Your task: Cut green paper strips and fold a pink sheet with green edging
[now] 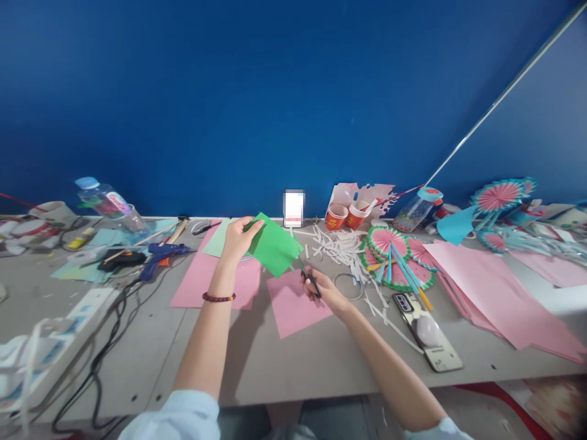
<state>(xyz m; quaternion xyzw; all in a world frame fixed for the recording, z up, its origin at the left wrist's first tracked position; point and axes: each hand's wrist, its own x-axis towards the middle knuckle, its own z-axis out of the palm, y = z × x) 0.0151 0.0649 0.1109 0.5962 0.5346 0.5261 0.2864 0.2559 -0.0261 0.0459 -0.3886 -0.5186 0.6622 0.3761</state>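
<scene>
My left hand (241, 238) pinches the upper left corner of a sheet of green paper (276, 244), holding it above the table. In my right hand (323, 287) is a pair of scissors (311, 282), its handles round my fingers. The blades point up at the right-hand corner of the green sheet; whether they have cut into it I cannot tell. Below the hands lies a square of pink paper (296, 305). Another pink sheet (195, 284) rests to the left, partly behind my left wrist, with pale green paper (219, 241) over it.
White paper strips (342, 247) are heaped right of centre, beside red paper cups (337, 217) and folded paper fans (389, 247). A phone (443, 348) and stacked pink paper (499, 287) lie at right. Leftward are a glue gun (160, 256), a bottle (107, 201) and a power strip (68, 342).
</scene>
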